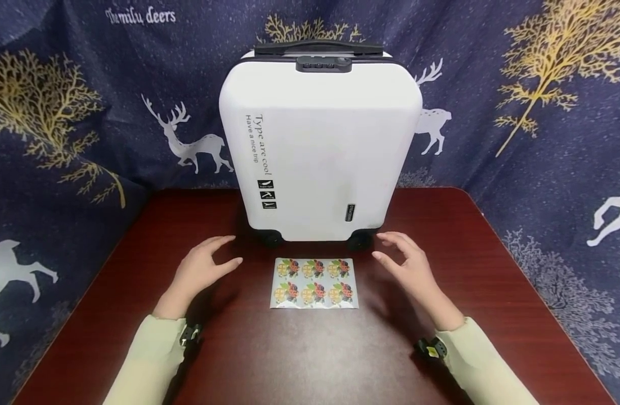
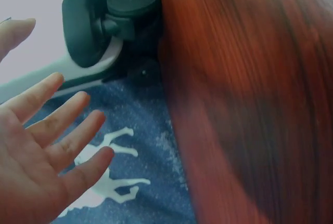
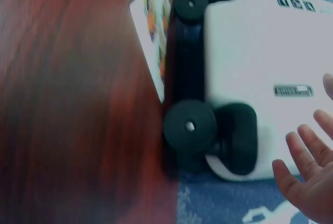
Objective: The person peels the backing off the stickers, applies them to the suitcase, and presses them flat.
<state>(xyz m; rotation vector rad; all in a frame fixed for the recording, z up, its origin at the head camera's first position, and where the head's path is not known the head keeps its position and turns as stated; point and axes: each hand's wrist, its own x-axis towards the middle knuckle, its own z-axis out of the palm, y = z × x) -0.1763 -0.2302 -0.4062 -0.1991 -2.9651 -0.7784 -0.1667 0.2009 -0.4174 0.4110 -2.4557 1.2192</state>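
I've got the dark-red table (image 1: 315, 360) in view, and here's the white suitcase (image 1: 325, 146) standing upright at its back; just before it the fruit-printed sheet (image 1: 314, 283) lies flat, while either side the left hand (image 1: 198, 270) and right hand (image 1: 414, 272) hover wide, thumbs apart from fingers, near the wheels (image 3: 190, 125).
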